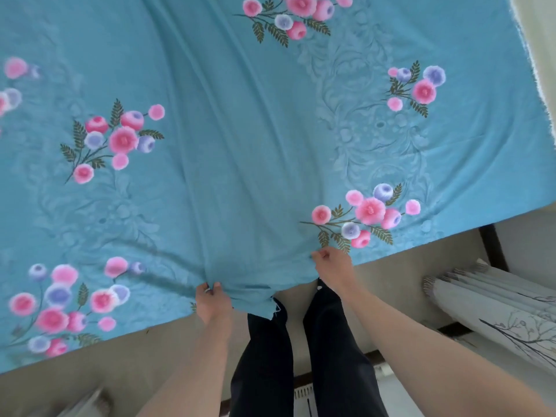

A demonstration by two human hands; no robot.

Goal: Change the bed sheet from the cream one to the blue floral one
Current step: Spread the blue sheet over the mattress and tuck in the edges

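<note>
The blue floral sheet (240, 130) lies spread over the bed and fills most of the view, printed with pink and violet flower clusters. Long creases run from its near edge up the middle. My left hand (212, 302) grips the near edge of the sheet, fingers curled over the bunched hem. My right hand (332, 264) pinches the same edge a little to the right, just below a flower cluster. Between my hands the hem sags in a loose fold. The cream sheet is not visible, apart from a pale strip (538, 31) at the far right.
The beige side of the bed (126, 356) runs below the sheet's edge. My dark trouser legs (301, 356) stand against it. Grey-white folded fabric with a branch print (499, 314) lies at the right. A dark floor strip (493, 248) shows beyond the bed corner.
</note>
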